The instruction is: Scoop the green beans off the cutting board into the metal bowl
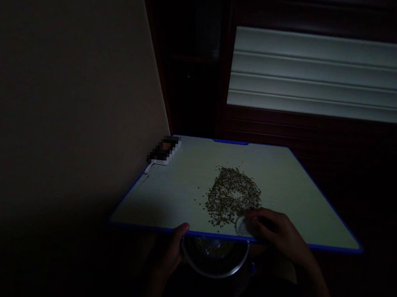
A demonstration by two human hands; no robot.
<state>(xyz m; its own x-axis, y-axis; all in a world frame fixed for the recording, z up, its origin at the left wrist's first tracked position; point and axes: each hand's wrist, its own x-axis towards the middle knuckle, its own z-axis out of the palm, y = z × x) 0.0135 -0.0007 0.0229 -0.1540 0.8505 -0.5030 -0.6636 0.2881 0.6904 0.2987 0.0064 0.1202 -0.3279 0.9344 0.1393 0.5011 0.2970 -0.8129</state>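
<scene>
Small dark grains or seeds (219, 202) lie spread in a loose ring on the pale folding table (295, 201). My right hand (278, 230) is at the near edge of the patch, its fingers closed on a small clear round piece (243, 226) that touches the tabletop. Whether that is a cup or a lid I cannot tell. Just below the table's front edge is a metal bowl (219, 274) with more grains inside. My left hand (172, 252) is at the bowl's left side, thumb up against the table edge; its other fingers are mostly hidden.
A handled object with a blurred-out face (164, 150) rests at the table's far left corner. The wall (67, 82) runs close along the left. Dark wooden furniture with a pale slatted panel (316, 73) stands behind. The room is very dim.
</scene>
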